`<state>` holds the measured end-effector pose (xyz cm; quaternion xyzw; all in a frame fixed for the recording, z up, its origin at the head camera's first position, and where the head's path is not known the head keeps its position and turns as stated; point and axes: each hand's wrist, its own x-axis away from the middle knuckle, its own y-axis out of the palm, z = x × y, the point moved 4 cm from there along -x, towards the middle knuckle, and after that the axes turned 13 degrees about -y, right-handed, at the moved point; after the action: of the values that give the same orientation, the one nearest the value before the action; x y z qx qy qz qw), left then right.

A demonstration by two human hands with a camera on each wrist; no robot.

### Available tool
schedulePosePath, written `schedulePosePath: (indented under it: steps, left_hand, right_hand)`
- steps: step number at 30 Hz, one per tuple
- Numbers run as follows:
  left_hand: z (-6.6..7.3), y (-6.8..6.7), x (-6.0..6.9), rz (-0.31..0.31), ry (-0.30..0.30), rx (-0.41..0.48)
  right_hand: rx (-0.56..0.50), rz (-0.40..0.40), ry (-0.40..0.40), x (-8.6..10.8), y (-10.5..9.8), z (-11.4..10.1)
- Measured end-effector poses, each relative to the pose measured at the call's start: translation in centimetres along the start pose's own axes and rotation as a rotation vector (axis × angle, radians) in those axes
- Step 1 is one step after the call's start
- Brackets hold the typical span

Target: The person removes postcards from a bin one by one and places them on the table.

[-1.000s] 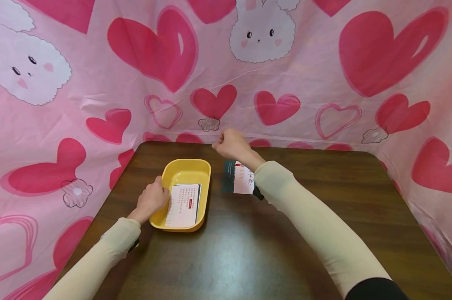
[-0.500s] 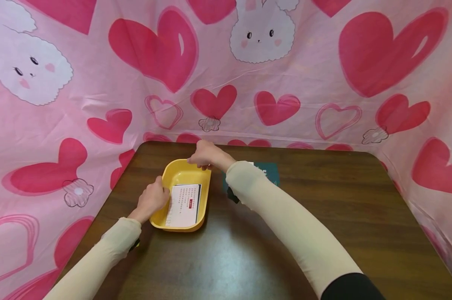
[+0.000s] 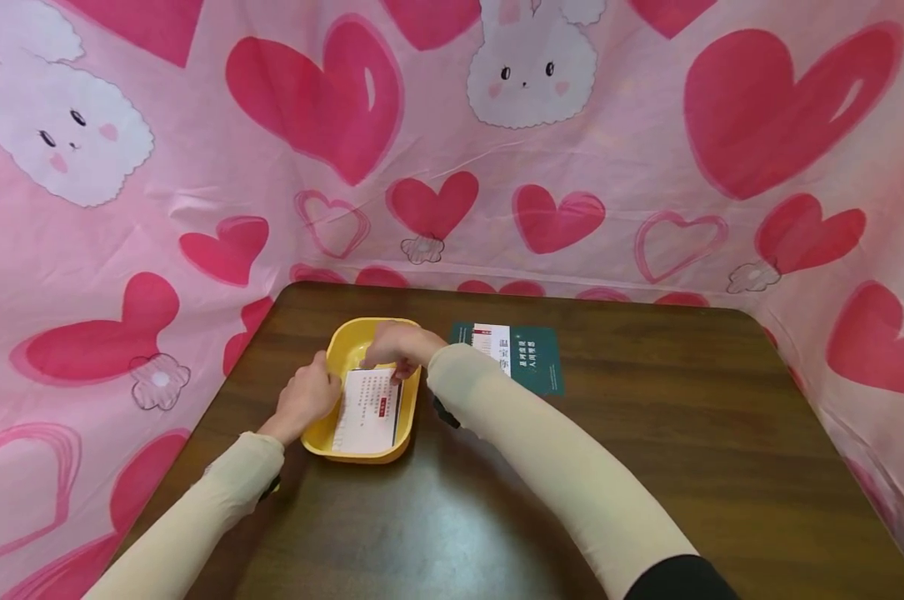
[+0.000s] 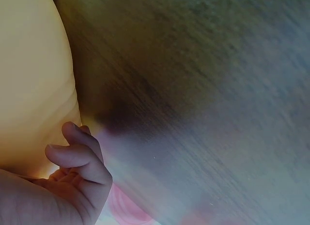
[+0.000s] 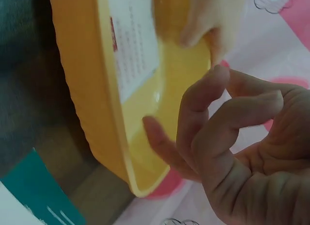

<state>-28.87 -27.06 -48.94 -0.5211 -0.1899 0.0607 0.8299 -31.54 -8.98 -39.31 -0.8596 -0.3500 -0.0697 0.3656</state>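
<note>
A yellow plastic basin [image 3: 357,335] stands on the left part of the table, with a white printed card [image 3: 365,414] lying in it. A dark edge shows under that card's right side. My left hand [image 3: 307,395] grips the basin's left rim, its fingers curled against the wall in the left wrist view. My right hand [image 3: 401,346] reaches over the basin's far right side, by the card's upper edge. In the right wrist view its fingers [image 5: 213,133] are loosely bent and apart, with nothing between them. Whether a fingertip touches the card I cannot tell.
A teal-and-white printed card [image 3: 539,358] lies on the brown wooden table [image 3: 684,417], right of the basin, partly behind my right sleeve. A pink cloth [image 3: 631,150] with hearts and rabbits hangs behind and at the sides of the table.
My right hand has moved left and toward me, from above the teal-and-white card to inside the basin, uncovering more of that card. My left hand and the basin stay in place.
</note>
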Motion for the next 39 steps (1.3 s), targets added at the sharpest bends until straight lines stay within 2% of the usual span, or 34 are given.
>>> schedulePosePath:
  steps: [13, 21, 28, 39]
  left_hand:
    - [0.1, -0.1, 0.1, -0.027, 0.013, 0.014]
    - [0.1, 0.0, 0.0, -0.02, 0.021, 0.009]
    - [0.2, 0.0, 0.0, -0.028, 0.016, 0.013]
    - [0.0, 0.0, 0.0, -0.045, 0.011, 0.028]
  right_hand:
    - [-0.132, -0.011, 0.152, -0.9, 3.2, 1.4]
    - [-0.217, -0.01, 0.195, -1.6, 4.1, 2.2]
    - [-0.205, -0.024, 0.256, -1.7, 4.2, 2.6]
    - [-0.223, -0.087, 0.209, -1.8, 5.2, 2.6]
